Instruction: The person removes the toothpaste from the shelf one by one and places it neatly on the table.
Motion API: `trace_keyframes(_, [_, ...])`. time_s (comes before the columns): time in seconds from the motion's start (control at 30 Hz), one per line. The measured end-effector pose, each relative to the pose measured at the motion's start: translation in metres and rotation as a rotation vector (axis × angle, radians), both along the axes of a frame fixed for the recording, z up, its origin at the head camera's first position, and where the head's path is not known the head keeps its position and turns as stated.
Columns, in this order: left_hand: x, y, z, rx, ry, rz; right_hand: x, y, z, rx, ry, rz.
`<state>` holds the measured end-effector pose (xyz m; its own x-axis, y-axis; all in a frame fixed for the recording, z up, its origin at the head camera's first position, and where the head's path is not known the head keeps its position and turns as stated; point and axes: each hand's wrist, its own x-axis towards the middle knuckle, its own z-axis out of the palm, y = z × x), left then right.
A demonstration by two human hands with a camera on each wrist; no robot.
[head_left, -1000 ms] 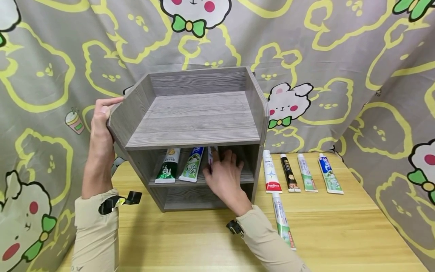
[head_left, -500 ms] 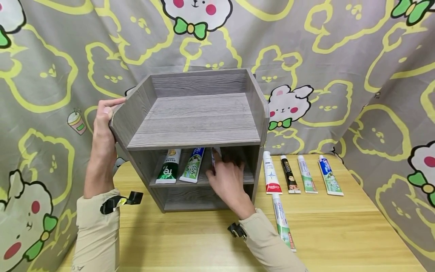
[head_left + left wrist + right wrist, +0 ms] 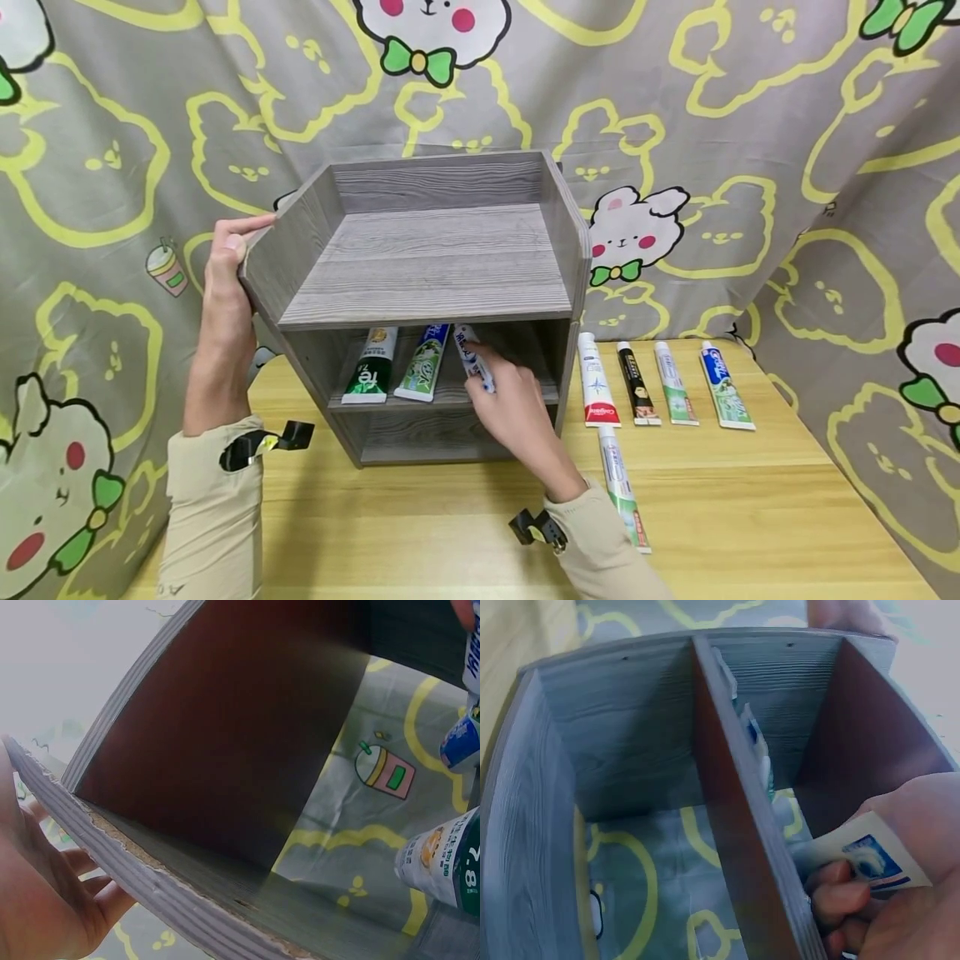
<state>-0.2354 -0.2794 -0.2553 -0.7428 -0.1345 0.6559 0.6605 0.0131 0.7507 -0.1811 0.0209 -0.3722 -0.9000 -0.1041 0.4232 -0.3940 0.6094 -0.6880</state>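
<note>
Holds the left arm nearly upright at the left of the frame, gripping the left side panel (image 3: 294,242) of a gray wood-grain shelf unit (image 3: 427,258) in the left hand (image 3: 227,292), with fingers laid along the outer face. Slants the right arm upward and leftward from the lower right of the frame, bringing the right hand (image 3: 516,402) into the mouth of the middle compartment, right of the frame's center. Pinches a white-and-blue toothpaste tube (image 3: 469,357) between thumb and curled fingers of the right hand, near the tube's flat end. Leaves the rest of the tube jutting from the grip toward the upper left and the compartment's back. Cannot tell contact between tube and board. Has a blue-and-green toothpaste tube (image 3: 423,362) just left of the grip, and a dark green-and-white toothpaste tube (image 3: 370,367) farther left. Includes, toward the right of the frame, a red-and-white Colgate tube (image 3: 598,387) on a wooden table (image 3: 420,533).
</note>
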Motion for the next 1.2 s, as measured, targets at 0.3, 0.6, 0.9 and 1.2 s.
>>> trace_keyframes(0.3, [0.001, -0.001, 0.000, -0.001, -0.006, 0.000, 0.017, 0.009, 0.000, -0.222, -0.060, 0.105])
trace_keyframes(0.6, [0.001, -0.001, 0.001, 0.009, -0.014, 0.003, 0.027, 0.017, -0.002, -0.469, -0.224, 0.365])
trace_keyframes(0.9, [0.001, -0.003, 0.001, 0.014, 0.002, 0.005, 0.036, 0.027, -0.009, -0.551, -0.302, 0.554])
trace_keyframes(1.2, [0.000, -0.001, 0.001, 0.016, -0.018, -0.004, 0.045, 0.044, -0.016, -0.553, -0.368, 0.558])
